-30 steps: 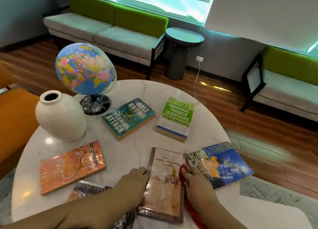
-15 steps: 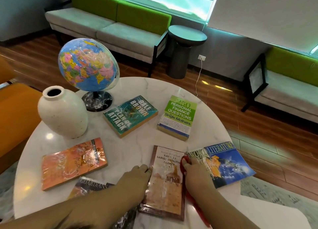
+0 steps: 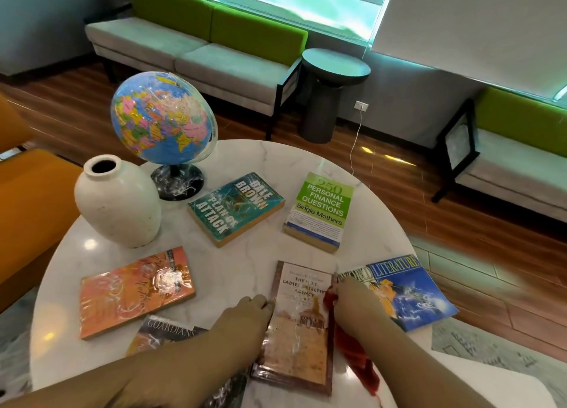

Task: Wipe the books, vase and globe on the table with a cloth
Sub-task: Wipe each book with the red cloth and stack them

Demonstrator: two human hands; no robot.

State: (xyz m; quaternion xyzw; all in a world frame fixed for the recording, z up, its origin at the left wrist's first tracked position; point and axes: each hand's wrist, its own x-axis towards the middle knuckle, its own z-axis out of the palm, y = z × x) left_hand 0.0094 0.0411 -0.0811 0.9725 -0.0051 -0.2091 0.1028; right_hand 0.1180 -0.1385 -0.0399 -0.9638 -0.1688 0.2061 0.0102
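Observation:
A brown paperback (image 3: 299, 331) lies at the near edge of the round marble table (image 3: 233, 269). My left hand (image 3: 242, 321) rests on its left edge. My right hand (image 3: 352, 306) holds a red cloth (image 3: 356, 358) against the book's right edge. Around it lie a blue literature book (image 3: 408, 291), a green finance book (image 3: 320, 211), a teal novel (image 3: 234, 208), an orange book (image 3: 135, 291) and a dark book (image 3: 165, 334) partly under my left arm. A white vase (image 3: 118, 202) and a globe (image 3: 162, 119) stand at the table's far left.
An orange chair (image 3: 27, 208) stands left of the table. Green-backed benches (image 3: 199, 45) line the far wall, with a dark round side table (image 3: 334, 82) between them. Wooden floor and a rug (image 3: 491, 349) lie to the right.
My right hand has slid the red cloth a little farther up the brown book's right edge. My left hand stays on the left edge. The view shifted slightly.

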